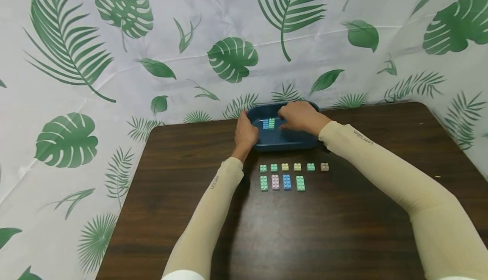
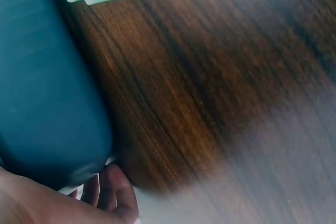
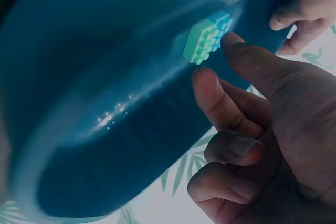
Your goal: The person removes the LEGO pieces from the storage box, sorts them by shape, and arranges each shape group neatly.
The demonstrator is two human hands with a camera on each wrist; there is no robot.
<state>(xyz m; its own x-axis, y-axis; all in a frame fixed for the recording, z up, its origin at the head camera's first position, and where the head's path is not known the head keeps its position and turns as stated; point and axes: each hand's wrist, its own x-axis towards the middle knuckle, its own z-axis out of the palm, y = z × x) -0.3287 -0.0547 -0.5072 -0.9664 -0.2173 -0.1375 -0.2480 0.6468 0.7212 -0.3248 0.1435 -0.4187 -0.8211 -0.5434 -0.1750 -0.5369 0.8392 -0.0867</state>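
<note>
My left hand grips the left end of a dark blue tray, its thumb at the rim in the right wrist view. Inside the tray a blue toy brick and a light green brick lie side by side. My right hand is over the tray's right half. The right wrist view shows its fingers loosely bent, the thumb apart from the index finger, and nothing held, close to the green brick.
In front of the tray, small square bricks form a row: green, yellow and brown. A nearer row has longer bricks: green, pink, blue and green. A leaf-print cloth hangs behind the dark wooden table.
</note>
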